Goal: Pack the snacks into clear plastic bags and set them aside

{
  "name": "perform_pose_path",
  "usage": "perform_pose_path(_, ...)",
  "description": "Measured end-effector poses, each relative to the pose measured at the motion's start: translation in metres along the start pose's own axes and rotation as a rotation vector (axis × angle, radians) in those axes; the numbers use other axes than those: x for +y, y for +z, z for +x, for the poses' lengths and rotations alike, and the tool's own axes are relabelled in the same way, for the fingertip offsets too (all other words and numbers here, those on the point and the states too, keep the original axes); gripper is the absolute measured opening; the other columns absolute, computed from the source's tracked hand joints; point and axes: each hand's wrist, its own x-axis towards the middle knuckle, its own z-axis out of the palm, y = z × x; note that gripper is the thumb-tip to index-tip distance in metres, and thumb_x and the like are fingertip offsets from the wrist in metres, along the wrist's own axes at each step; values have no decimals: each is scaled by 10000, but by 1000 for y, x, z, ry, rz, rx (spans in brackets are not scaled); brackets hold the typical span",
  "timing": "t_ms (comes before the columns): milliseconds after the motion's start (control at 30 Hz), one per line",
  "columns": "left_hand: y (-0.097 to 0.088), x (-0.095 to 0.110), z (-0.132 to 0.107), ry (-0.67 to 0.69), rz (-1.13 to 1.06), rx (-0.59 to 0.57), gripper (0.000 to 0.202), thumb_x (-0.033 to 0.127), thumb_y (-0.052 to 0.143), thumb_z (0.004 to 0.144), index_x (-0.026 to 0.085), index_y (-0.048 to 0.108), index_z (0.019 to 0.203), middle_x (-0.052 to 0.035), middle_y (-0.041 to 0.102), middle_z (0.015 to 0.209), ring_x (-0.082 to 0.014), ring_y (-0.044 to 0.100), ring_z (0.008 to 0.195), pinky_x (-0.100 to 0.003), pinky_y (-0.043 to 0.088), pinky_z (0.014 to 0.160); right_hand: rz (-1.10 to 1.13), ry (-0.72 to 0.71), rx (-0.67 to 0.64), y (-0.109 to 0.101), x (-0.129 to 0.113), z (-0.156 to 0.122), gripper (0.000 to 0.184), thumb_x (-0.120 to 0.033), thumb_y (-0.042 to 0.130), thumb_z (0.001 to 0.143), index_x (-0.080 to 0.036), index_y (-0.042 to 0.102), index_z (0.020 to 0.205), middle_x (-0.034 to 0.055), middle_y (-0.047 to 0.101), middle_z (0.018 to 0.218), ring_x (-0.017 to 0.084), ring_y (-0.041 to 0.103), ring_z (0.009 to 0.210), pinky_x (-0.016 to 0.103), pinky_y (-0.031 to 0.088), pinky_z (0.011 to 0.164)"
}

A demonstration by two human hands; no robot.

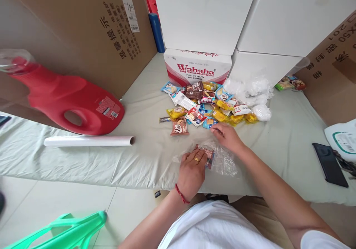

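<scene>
Reddish-brown wrapping showed at the fingers of the left hand [191, 169]: a small, flat, shiny packet [209, 159] lay partly beneath them, on a crumpled sheet of clear plastic [226, 163], close to the near edge of the table [150, 154] covered in pale grey-green cloth. The fingers were extended over the packet, not visibly wrapped round it; with the thumb out of sight, I could not tell whether it was gripped. One gold ring [197, 159] and one red cord bracelet [182, 194] were on that hand and wrist.

The right hand [229, 136] was just beyond the plastic, its fingers bent and nearly together beside a light-blue packet [209, 123] at the near side of a mixed heap of wrapped snacks [196, 115]; whether they pinched anything I could not tell.

The heap overlapped too much for a full count, but two dark-brown packets and one lighter brown packet [179, 126] stood out. Behind it, toward the far edge, was one white-and-red cardboard carton [197, 67]. One red plastic jug [71, 93] and one white roll [86, 141] occupied the table's left side; one black phone [329, 163] lay near its right near corner.
</scene>
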Motion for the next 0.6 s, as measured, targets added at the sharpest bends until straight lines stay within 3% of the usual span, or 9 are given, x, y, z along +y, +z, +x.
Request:
perform_pose_path(67,-2,3,2,-23,23,-36,303,81,557,943,204,676,1193,-94,699,1336,-271,622,1278,-424,493,947,-6,23,-68,-10,11,11,273,-345,620,950,-179,717,1144,97,741,1083,250,634,1011,363,456,932)
perform_pose_path(167,-1,4,6,-48,57,-108,312,95,577,939,229,670,1204,-86,647,1421,-288,589,1322,-460,467,993,55,93,-343,-17,23,23,663,-388,828,758,-195,623,1358,102,719,1207,269,643,1069,359,480,940)
perform_pose_path(233,0,3,8,-49,60,-136,340,101,567,947,228,652,1251,-77,662,1403,-278,590,1316,-470,450,1021,96,172,-424,-14,28,28,771,-395,857,713,-184,585,1403,94,725,1158,243,666,979,320,501,855)
perform_pose_path(333,1,2,9,-46,69,-149,344,135,547,975,220,642,1294,-78,664,1399,-270,571,1322,-467,434,1045,108,214,-421,-3,29,31,523,-380,787,782,-156,683,1243,32,717,880,178,623,731,274,468,709)
perform_pose_path(433,-3,5,11,-95,116,-161,307,188,575,974,238,681,1258,-103,629,1430,-311,547,1305,-472,452,996,112,141,-419,4,25,33,184,-312,733,818,-160,758,919,27,685,813,177,603,779,280,448,768)
perform_pose_path(533,-10,10,16,-177,150,-233,310,195,601,955,292,702,1232,-112,651,1366,-317,591,1141,-457,476,881,136,34,-345,-2,19,34,111,-271,709,828,-166,745,823,57,693,947,205,597,965,300,426,880)
perform_pose_path(600,-14,13,19,-190,157,-292,334,178,593,951,313,697,1238,-107,661,1338,-302,600,1054,-445,473,842,165,-5,-336,-11,12,33,121,-276,691,843,-161,726,822,44,681,902,186,594,888,276,427,807)
